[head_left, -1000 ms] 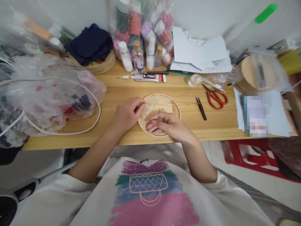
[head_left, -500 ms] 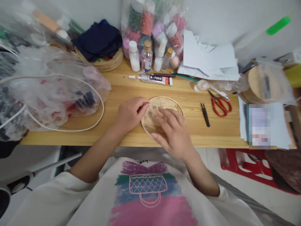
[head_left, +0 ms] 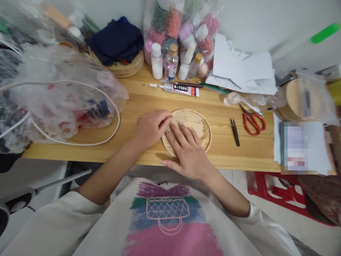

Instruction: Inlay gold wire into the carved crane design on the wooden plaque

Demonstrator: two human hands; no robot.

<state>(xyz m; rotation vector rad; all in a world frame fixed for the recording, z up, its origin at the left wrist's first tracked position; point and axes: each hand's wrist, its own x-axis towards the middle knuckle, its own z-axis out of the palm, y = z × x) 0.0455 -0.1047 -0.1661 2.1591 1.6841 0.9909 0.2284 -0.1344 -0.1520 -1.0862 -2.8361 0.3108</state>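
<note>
the patterned disc (head_left: 194,118) is laid on the counter (head_left: 133,105), its near left part covered by the right hand (head_left: 190,154), fingers slightly apart. by the left hand (head_left: 150,128), fingers are pinched together at the rim; anything held cannot be made out. it is judged light and stiff, best gripped by the far rim. tweezers (head_left: 234,133) and scissors (head_left: 249,115) are set to the right, a glue tube (head_left: 181,89) beyond.

Note the plain pale wall (head_left: 253,25) at rear and, before it, the wooden desk (head_left: 141,103) with lengthwise grain. See, lower right, pale tiled floor (head_left: 238,179) and red stool (head_left: 256,188). Lit softly.
</note>
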